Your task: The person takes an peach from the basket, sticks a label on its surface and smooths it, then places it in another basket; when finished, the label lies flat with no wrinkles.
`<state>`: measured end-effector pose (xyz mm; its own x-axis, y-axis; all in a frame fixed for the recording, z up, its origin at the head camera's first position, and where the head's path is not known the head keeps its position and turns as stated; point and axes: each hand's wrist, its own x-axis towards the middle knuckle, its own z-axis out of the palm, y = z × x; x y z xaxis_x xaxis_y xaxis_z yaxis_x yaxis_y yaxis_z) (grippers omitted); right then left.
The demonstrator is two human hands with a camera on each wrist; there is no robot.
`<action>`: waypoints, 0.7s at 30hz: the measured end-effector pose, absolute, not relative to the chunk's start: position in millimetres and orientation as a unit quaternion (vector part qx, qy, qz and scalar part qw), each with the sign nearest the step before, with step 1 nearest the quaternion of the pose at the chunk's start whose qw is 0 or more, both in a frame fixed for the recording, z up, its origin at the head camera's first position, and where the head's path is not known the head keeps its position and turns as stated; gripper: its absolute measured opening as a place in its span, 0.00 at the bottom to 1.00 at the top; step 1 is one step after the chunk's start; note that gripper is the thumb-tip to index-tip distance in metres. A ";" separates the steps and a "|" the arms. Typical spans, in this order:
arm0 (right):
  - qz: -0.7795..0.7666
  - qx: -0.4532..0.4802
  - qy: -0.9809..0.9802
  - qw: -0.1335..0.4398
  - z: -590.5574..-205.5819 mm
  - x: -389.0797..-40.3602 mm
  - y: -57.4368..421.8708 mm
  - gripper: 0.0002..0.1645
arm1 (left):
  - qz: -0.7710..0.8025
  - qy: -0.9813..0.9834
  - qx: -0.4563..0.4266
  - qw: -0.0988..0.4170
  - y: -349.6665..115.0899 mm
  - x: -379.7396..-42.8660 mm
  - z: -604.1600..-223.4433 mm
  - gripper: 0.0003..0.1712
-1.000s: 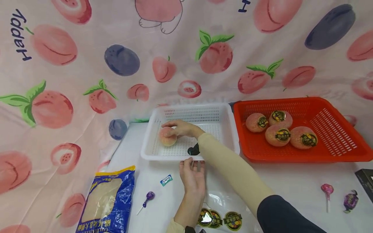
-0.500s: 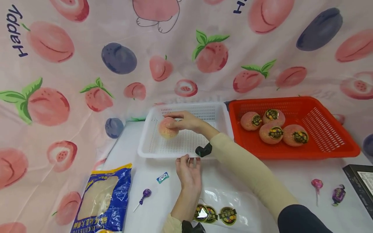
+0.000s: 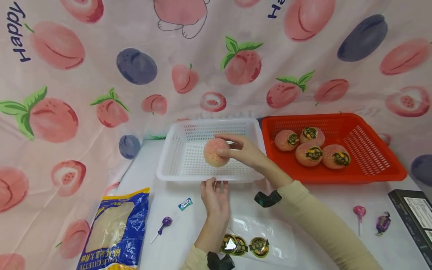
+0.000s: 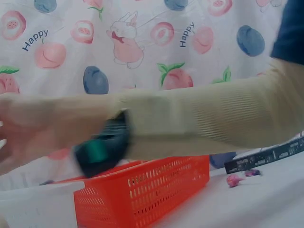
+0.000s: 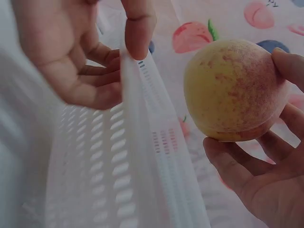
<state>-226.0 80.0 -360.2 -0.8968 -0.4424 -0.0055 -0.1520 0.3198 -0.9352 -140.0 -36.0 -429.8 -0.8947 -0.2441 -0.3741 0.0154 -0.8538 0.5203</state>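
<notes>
A pink and yellow peach (image 3: 216, 152) is gripped between the thumb and fingers of my right hand (image 3: 244, 150), over the white plastic basket (image 3: 210, 179). Its yellowish side shows close up in the right wrist view, above the basket rim. My left hand (image 3: 216, 198) holds the basket's near rim, thumb on top and fingers against the outer wall. In the left wrist view the right forearm hides much of the scene, and the right hand is cut off at the left edge.
A red basket (image 3: 341, 176) with several stickered peaches stands against the white one's right side. A clear bag with round labels (image 3: 259, 246) lies in front. Blue pasta bag (image 3: 114, 232), lollipops (image 3: 165, 222), wrapped candies (image 3: 383, 223) and a black box (image 3: 410, 221) lie around.
My right hand has lifted the peach off the floor of the white basket and carried it to the right. My left hand keeps its hold on the rim.
</notes>
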 end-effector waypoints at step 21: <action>-0.510 -0.203 0.833 0.070 -416.3 -95.8 193.1 0.32 | -0.911 -0.368 0.182 -0.047 -55.4 -126.5 -434.6 0.09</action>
<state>-95.8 193.1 -416.3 -0.9076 -0.4102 0.0898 -0.2665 0.3975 -0.8780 -126.5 -55.4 -434.6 -0.9289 -0.0479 -0.3671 -0.2204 -0.7252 0.6523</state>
